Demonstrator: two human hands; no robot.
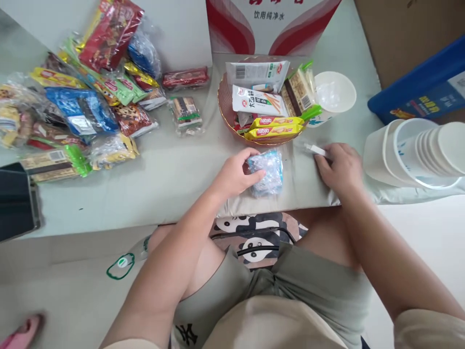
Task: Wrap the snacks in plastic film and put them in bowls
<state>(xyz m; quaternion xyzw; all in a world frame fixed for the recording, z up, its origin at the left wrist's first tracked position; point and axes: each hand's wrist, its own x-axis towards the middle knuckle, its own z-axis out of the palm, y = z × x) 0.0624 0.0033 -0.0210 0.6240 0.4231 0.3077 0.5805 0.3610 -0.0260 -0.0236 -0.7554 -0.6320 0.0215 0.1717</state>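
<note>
My left hand [238,175] is closed around the left side of a small packet [269,173] in shiny clear and light-blue plastic, near the table's front edge. To its right, my right hand [343,168] rests low over the table. Its thumb and fingers pinch a slim white stick-like object [317,150], whose left end looks clear; its exact kind cannot be told. Just beyond the left hand stands a pinkish gold-rimmed bowl [224,114], filled with wrapped snacks, among them yellow nabati packets [276,127] and a white snack bag [258,101].
A heap of packaged snacks [85,109] covers the left of the table [163,191], beside a dark device [18,203]. A paper cup [336,92] holds clear plastic. Stacked white tubs [379,152], a blue package [417,87] and a printed box [269,29] stand around.
</note>
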